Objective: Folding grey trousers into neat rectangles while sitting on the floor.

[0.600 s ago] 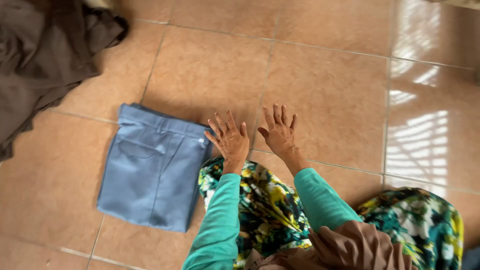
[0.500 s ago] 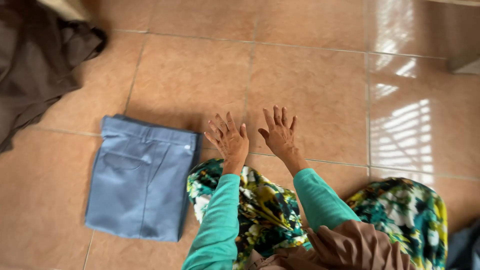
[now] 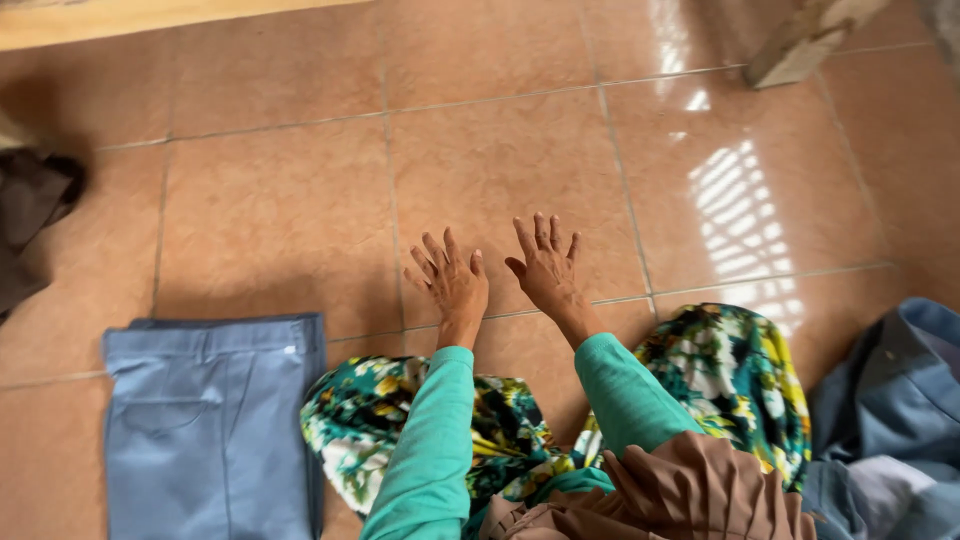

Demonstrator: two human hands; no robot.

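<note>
Glossy terracotta floor tiles (image 3: 280, 210) are filling the view, with window light reflecting in bright bars on the right. Both of the person's arms are reaching forward in teal sleeves (image 3: 430, 450), side by side and nearly parallel, rising from a lap covered in green and yellow floral cloth (image 3: 730, 370). The left hand (image 3: 452, 283) is hovering palm down over the tiles, its back turned to the camera, fingers spread wide and pointing away from the body; it is holding nothing. The right hand (image 3: 545, 270) is sitting just beside it in the same pose, fingers fanned, thumb angling inward toward the left hand, and it too is empty. The two hands are close but not touching each other. Whether the palms are pressing on the floor or floating just above it cannot be told.

Folded light blue trousers (image 3: 205, 430) are lying flat on the tiles at the lower left, waistband toward the top, well to the left of the left hand and apart from it. A heap of blue-grey clothing (image 3: 895, 420) is resting at the lower right edge, beside the floral cloth. Dark brown fabric (image 3: 30, 215) is showing at the far left edge.
</note>
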